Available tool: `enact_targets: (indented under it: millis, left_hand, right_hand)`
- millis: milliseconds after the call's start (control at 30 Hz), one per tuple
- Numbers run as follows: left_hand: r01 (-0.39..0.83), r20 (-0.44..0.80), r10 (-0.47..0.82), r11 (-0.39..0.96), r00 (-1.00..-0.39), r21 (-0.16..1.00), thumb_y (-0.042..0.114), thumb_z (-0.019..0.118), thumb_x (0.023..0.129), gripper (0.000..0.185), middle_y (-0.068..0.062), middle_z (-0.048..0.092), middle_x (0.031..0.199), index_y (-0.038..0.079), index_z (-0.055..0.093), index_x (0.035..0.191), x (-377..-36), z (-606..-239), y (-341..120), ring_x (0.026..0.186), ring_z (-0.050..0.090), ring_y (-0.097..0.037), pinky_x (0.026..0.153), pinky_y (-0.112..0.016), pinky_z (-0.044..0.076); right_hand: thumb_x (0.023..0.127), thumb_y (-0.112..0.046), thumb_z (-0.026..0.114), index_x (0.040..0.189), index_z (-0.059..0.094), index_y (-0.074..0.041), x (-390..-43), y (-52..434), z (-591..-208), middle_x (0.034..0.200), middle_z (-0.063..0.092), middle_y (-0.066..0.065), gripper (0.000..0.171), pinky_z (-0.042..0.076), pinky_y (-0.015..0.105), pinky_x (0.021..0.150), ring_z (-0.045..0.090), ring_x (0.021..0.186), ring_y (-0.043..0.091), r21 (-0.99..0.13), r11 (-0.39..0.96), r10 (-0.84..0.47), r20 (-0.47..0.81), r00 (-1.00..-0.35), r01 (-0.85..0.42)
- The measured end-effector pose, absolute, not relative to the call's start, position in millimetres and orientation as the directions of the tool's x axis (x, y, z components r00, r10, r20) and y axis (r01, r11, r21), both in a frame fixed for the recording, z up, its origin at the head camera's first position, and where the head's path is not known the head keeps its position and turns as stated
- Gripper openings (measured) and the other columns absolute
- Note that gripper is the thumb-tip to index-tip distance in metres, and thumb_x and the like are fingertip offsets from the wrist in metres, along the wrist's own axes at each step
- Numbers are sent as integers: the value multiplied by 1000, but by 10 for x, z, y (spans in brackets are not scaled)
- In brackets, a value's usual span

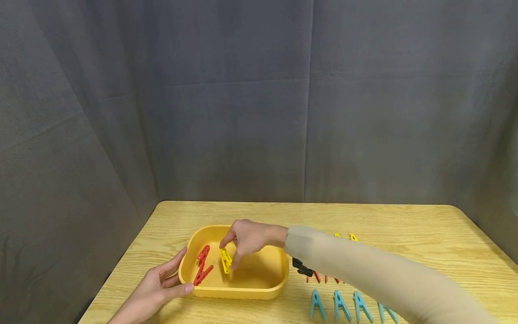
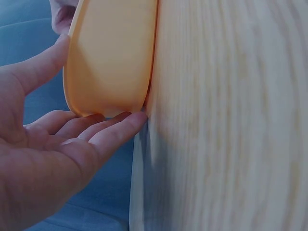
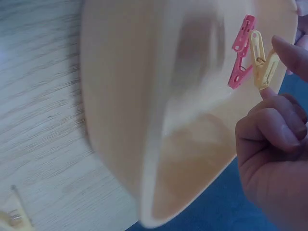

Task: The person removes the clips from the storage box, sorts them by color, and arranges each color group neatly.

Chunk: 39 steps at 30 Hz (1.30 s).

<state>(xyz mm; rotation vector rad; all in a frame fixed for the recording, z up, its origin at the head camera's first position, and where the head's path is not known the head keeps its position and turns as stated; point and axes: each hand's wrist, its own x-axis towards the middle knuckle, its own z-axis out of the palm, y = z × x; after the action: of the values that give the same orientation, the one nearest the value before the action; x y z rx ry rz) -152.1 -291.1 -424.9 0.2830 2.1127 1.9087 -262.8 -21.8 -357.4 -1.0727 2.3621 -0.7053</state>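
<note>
A yellow plastic tub (image 1: 232, 293) sits on the left part of the table. My left hand (image 1: 155, 285) is at its left end, thumb touching the near rim and fairly straight fingers against the outer wall. Over the tub, my right hand (image 1: 252, 236) pinches a yellow clothespin (image 1: 225, 260) between thumb and index finger. Its other fingers are curled in the right wrist view, where the yellow clothespin (image 3: 262, 60) shows clearly. Two red clothespins (image 1: 202, 274) lie inside the tub, at its left end.
A row of blue clothespins (image 1: 340, 306) lies right of the tub, partly covered by my right sleeve (image 1: 376, 265). Red clothespins (image 1: 317, 276) and yellow clothespins (image 1: 353, 237) show around the sleeve. A black object (image 1: 302, 267) is under the forearm. Grey curtains (image 1: 243, 112) surround the table (image 1: 404, 216).
</note>
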Motion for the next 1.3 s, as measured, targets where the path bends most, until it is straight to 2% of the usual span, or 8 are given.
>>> enact_targets:
  millis: [233,433,733,933,1167,1300]
  left_hand:
    - [-41,-74,333,105,-940,994,4,77,97,93,-30,10,168,-4,15,166,-1524,-4246,-2940,145,35,-49,98,-33,55]
    - [-62,-94,320,111,-943,992,5,77,96,93,-29,12,168,-4,15,165,-1513,-4240,-2962,145,36,-47,98,-31,55]
    - [-68,-103,312,120,-945,990,5,78,96,94,-28,12,169,-4,16,165,-1509,-4245,-2992,145,37,-47,98,-32,55]
    - [-65,-99,311,118,-945,991,5,78,96,94,-28,11,169,-5,16,165,-1520,-4243,-3013,145,36,-48,98,-32,55]
    - [-51,-86,318,119,-944,992,4,77,97,93,-29,11,168,-4,15,166,-1543,-4237,-3028,145,36,-47,98,-30,55]
    - [-49,-85,317,120,-945,992,5,77,96,93,-29,11,168,-4,15,165,-1539,-4235,-3026,144,37,-47,98,-30,55]
  right_hand:
    - [77,-11,92,127,75,1,-2616,83,-3476,47,25,-9,54,25,22,53,15,50,7,-704,498,-793,-132,-595,-507]
    - [79,-10,89,131,72,4,-2573,391,-3350,46,29,-7,57,25,23,53,15,49,8,-748,457,-788,-90,-609,-481]
    - [81,-9,89,135,71,0,-2529,866,-3309,49,35,-4,57,23,25,47,19,46,11,-785,470,-716,-71,-695,-404]
    - [82,-11,86,137,69,1,-2494,1137,-3341,50,34,-5,59,24,24,47,20,47,10,-810,456,-689,-58,-722,-370]
    - [83,-13,88,137,70,-4,-2474,1457,-3388,51,34,-4,58,25,24,47,20,47,9,-816,476,-633,-59,-772,-328]
    - [84,-13,87,140,67,-1,-2443,1711,-3414,50,34,-2,61,26,25,45,19,45,10,-833,471,-609,-70,-790,-289]
